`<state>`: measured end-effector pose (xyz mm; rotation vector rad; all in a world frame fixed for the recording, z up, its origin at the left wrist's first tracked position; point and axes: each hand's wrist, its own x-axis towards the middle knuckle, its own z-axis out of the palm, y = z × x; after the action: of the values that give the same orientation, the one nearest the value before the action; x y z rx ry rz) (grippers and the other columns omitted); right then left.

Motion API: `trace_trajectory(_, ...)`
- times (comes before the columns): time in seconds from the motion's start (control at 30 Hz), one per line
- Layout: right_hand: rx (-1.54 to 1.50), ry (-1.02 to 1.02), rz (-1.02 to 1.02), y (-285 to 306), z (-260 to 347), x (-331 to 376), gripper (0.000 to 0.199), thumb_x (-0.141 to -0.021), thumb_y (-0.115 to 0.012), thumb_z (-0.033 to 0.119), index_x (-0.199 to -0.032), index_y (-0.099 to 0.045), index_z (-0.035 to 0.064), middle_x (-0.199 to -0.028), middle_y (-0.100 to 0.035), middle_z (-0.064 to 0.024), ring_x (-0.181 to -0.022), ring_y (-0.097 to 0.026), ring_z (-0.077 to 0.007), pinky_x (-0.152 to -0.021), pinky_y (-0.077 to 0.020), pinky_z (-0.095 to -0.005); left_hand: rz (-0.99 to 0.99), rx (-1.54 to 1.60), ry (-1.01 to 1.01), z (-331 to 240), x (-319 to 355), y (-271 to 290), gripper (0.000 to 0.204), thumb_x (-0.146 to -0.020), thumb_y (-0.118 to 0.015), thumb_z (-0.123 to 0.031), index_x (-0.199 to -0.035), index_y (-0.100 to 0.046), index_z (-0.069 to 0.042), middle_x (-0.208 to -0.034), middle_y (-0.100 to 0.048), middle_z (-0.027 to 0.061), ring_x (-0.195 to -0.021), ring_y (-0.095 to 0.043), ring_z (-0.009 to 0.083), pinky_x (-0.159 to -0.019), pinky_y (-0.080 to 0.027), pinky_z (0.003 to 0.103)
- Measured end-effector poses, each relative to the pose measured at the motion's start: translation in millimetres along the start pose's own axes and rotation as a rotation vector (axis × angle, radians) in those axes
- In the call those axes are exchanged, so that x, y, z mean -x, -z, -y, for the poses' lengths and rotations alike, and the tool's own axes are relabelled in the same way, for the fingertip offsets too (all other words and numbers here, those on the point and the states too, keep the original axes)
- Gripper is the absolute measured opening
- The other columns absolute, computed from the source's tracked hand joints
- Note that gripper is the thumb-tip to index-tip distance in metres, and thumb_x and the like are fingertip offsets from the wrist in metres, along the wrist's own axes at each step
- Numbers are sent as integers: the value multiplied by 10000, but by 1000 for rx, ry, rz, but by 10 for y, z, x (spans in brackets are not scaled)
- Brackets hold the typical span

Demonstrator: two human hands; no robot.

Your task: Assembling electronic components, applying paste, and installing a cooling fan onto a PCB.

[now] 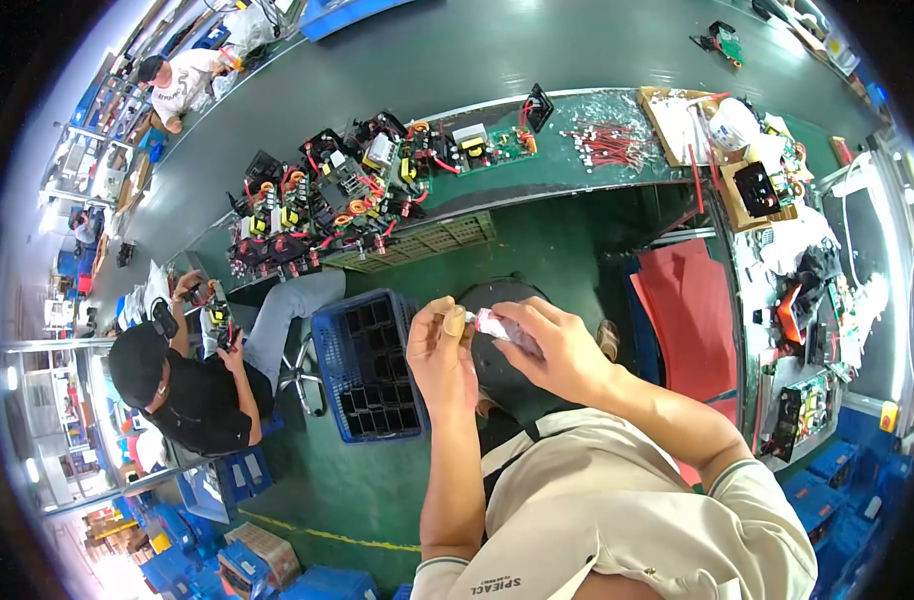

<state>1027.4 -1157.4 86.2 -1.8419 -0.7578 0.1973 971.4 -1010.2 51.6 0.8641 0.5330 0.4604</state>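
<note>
Nearest the camera, the person's two forearms rise from a beige shirt and meet in front of the chest. The right hand (557, 350) is wrapped around a small white tube with pink print (499, 325), fingers closed on its body. The left hand (439, 350) pinches the tube's narrow tip between thumb and forefinger; the tip itself is too small to make out, and most of the tube is hidden inside the right palm.

Just behind the hands, a round black stool seat (497, 375) is largely covered by them. To its left stands a blue plastic crate with dividers (369, 365) on the green floor. Red sheets (689, 300) lie to the right, beside a cluttered side bench (807, 300) bent by the lens.

Further left, a seated co-worker in black (202, 395) handles a small part, hard to tell what. Beyond, a long green workbench (567, 165) carries rows of circuit boards with wound coils (347, 195) and a scatter of red wires (607, 140). Farthest off, another person in a white shirt (182, 85) is bent over by shelves.
</note>
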Motion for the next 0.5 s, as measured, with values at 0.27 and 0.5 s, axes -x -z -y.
trace_trajectory(0.27,-266,-333,23,59,34,39,334,-834,-692,103,-1133,-592,-6,-804,-607,-61,-628,-474,-83,-577,-424,-245,111,-64,-15,-48,-16,-39,322,-869,-640,3,-1184,-596,-38,-996,-655,63,-898,-621,146,-821,-519,298)
trace_trajectory(0.5,-29,-19,-83,-7,-31,67,343,-833,-685,87,-1151,-582,12,-811,-581,-101,-598,-526,-171,-561,-435,-275,53,42,32,9,-35,-34,271,-867,-655,3,-1137,-630,-4,-990,-671,77,-880,-631,135,-802,-513,269)
